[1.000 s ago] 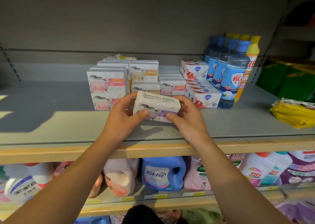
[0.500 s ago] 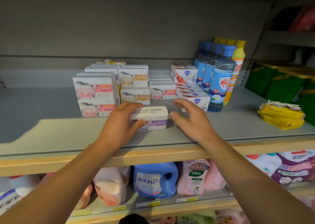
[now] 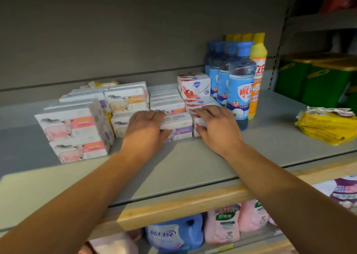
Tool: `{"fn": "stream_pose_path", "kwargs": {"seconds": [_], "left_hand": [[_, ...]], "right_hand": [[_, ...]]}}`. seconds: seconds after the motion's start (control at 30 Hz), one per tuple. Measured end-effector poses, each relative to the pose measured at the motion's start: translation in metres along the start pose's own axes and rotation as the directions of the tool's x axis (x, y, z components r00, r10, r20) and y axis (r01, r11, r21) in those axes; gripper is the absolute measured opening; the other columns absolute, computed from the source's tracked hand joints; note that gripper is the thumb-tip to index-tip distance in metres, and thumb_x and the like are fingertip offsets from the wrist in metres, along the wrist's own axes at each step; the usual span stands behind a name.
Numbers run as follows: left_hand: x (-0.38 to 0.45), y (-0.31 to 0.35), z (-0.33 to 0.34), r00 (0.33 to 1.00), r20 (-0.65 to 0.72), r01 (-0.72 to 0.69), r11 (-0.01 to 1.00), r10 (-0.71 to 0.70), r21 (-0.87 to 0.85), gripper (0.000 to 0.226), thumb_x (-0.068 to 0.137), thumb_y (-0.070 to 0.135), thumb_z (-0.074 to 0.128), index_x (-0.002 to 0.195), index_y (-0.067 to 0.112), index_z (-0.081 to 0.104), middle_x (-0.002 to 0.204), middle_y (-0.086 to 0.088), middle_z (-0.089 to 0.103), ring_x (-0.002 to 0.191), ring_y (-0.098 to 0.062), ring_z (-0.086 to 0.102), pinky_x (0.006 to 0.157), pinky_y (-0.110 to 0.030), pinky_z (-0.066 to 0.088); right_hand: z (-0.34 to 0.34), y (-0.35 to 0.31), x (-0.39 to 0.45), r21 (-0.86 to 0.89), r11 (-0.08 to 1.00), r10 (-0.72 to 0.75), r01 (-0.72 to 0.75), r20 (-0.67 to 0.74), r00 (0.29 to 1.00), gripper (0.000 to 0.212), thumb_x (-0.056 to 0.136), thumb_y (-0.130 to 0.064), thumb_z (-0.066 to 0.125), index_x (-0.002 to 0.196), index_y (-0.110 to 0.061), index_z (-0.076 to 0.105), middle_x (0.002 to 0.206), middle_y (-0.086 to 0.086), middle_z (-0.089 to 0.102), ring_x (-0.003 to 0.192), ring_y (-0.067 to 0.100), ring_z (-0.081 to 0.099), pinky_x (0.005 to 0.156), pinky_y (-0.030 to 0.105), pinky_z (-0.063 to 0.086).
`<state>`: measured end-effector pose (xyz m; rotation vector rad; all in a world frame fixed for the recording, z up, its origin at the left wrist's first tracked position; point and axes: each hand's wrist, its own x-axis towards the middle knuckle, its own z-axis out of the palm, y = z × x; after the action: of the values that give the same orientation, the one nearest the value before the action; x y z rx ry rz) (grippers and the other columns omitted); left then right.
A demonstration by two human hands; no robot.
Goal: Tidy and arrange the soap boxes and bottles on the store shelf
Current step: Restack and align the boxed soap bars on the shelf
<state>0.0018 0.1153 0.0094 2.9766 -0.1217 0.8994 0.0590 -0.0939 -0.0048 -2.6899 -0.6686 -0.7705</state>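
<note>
Head view, centre of frame: purple-banded soap box (image 3: 178, 125) set flat on the grey shelf (image 3: 193, 168), slotted between the sheep-print stacks and the red-and-white boxes (image 3: 195, 88). Left hand (image 3: 144, 131) grips its left end, thumb curled under; right hand (image 3: 218, 127) rests flat-fingered on the red-and-white pile. Mostly tidy, judging by the rows; pink stack (image 3: 73, 134) at centre left skewed, needs squaring. Matte cardboard, crisp edges; glossy blue bottles (image 3: 240, 85) upright at right.

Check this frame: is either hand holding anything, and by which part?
The left hand grips the purple soap box at its left end as it sits on the shelf. The right hand rests open on the red-and-white boxes, gripping nothing.
</note>
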Motion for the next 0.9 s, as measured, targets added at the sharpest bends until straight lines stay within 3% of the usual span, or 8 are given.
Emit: {"fn": "stream_pose_path", "kwargs": {"seconds": [0.1,0.17,0.53,0.7,0.83,0.9], "left_hand": [[0.018,0.003,0.006,0.999,0.045,0.002,0.990,-0.009,0.143,0.048,0.092,0.040,0.055,0.136,0.020,0.053,0.132,-0.004,0.059,0.128,-0.028,0.040,0.117,-0.041,0.015],[0.028,0.002,0.009,0.997,0.072,0.020,0.982,-0.034,0.189,0.046,0.094,0.040,0.050,0.137,0.024,0.051,0.136,0.000,0.056,0.132,-0.026,0.036,0.118,-0.041,0.011],[0.052,0.000,0.025,0.996,0.026,0.073,0.963,-0.082,0.259,0.035,0.092,0.036,0.054,0.121,0.017,0.061,0.120,-0.001,0.065,0.121,-0.029,0.047,0.112,-0.038,0.026],[0.052,0.001,0.027,0.996,0.005,0.089,0.977,-0.092,0.196,0.026,0.089,0.030,0.058,0.110,0.014,0.063,0.108,-0.005,0.068,0.109,-0.031,0.052,0.106,-0.036,0.031],[0.045,-0.002,0.013,0.995,-0.010,0.103,0.993,-0.102,0.053,0.048,0.087,0.033,0.061,0.132,0.019,0.057,0.127,-0.005,0.063,0.126,-0.028,0.045,0.110,-0.037,0.029],[0.028,-0.006,-0.001,0.993,-0.053,0.099,0.993,-0.102,-0.069,0.049,0.086,0.033,0.063,0.133,0.020,0.057,0.130,-0.005,0.062,0.129,-0.027,0.042,0.108,-0.036,0.031]], "right_hand": [[0.001,0.001,0.001,0.012,1.000,-0.002,0.002,-0.007,1.000,0.051,0.092,-0.034,0.061,0.141,-0.024,0.050,0.139,0.002,0.051,0.129,0.027,0.042,0.113,0.039,0.023],[0.001,0.002,0.002,0.011,1.000,0.000,0.000,-0.008,1.000,0.051,0.093,-0.034,0.059,0.142,-0.025,0.048,0.139,0.002,0.050,0.130,0.027,0.040,0.113,0.038,0.022],[0.005,0.003,0.002,0.054,0.999,0.008,-0.007,-0.027,1.000,0.050,0.092,-0.032,0.060,0.141,-0.025,0.050,0.136,0.003,0.051,0.127,0.027,0.041,0.113,0.040,0.024],[0.004,0.002,0.001,0.058,0.998,0.010,-0.007,-0.043,0.999,0.049,0.092,-0.032,0.059,0.140,-0.025,0.051,0.134,0.002,0.052,0.126,0.027,0.042,0.112,0.038,0.024],[0.003,-0.001,0.001,0.048,0.999,0.005,-0.003,-0.049,0.999,0.047,0.093,-0.036,0.056,0.138,-0.022,0.053,0.133,0.003,0.054,0.124,0.027,0.044,0.112,0.040,0.025],[0.001,-0.003,0.001,0.046,0.999,0.009,-0.007,-0.050,0.999,0.047,0.092,-0.038,0.055,0.136,-0.022,0.055,0.133,0.004,0.055,0.124,0.028,0.045,0.112,0.041,0.026]]}}
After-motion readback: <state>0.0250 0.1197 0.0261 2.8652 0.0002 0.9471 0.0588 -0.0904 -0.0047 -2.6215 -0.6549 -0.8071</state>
